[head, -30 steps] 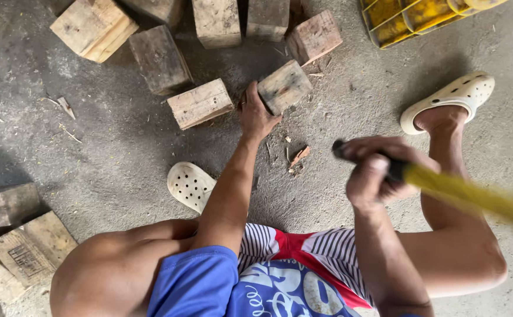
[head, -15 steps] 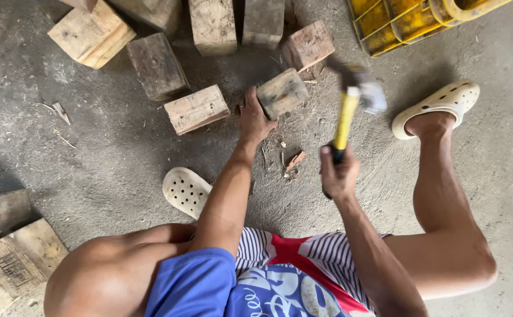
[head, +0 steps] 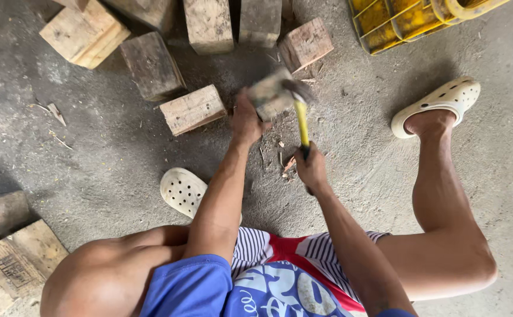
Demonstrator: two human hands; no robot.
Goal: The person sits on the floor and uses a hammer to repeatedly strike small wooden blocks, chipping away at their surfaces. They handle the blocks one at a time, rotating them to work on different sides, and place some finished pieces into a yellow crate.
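Head view, left hand point(head: 246, 122) grasping wood block point(head: 268, 97), right hand point(head: 311, 169) clenching hammer point(head: 301, 120)

Rough, matt wood block point(head: 271, 97); hammer point(head: 301, 120) with a smooth yellow handle; gritty grey concrete floor point(head: 92, 152); perforated plastic clog point(head: 441, 103).

Yellow-handled hammer point(head: 301, 120), cream perforated clogs point(head: 438, 103), yellow crate point(head: 412, 20).

A small, weathered grey-brown wooden block point(head: 270, 95) stands tilted on the concrete floor point(head: 92, 152), blurred, near the row of other blocks at the floor's far edge. A yellow-handled hammer point(head: 301, 120) has its dark head touching the block's right top; its handle slants down.
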